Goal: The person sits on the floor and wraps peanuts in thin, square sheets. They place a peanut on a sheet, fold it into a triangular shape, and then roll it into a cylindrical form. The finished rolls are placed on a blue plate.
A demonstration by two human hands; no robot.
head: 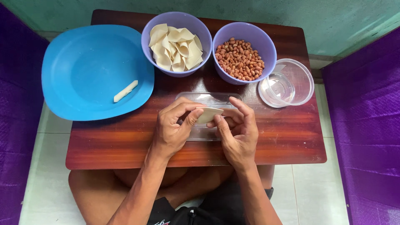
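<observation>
Both forearms come up from the bottom edge and meet over the near middle of the low wooden table (125, 141). The left hand (173, 127) is turned knuckles-up, fingers curled, with the thumb and forefinger pinching the left edge of a small pale dough wrapper (209, 114). The right hand (238, 131) faces it, fingers bent inward, its fingertips closed on the wrapper's right edge and underside. The wrapper is thus held between the two hands, just above a clear plastic lid (208, 100) that lies flat on the table beneath them; whether the wrapper touches the lid cannot be told.

Around them, from largest down: a big blue plate (83, 54) overhangs the far left corner of the table, and on it lies one rolled dough stick (125, 91), tilted, near the plate's right side. Beside the plate stands a lilac bowl (177, 18) filled with folded wrappers (175, 48). Just right of it, touching or nearly so, a second lilac bowl (250, 31) holds red-skinned peanuts (239, 59). At the far right sits a clear round plastic container (300, 79) with a little water in it, close against the peanut bowl. Nothing lies between the hands and the bowls except the lid. Purple cloth (366, 125) flanks both sides.
</observation>
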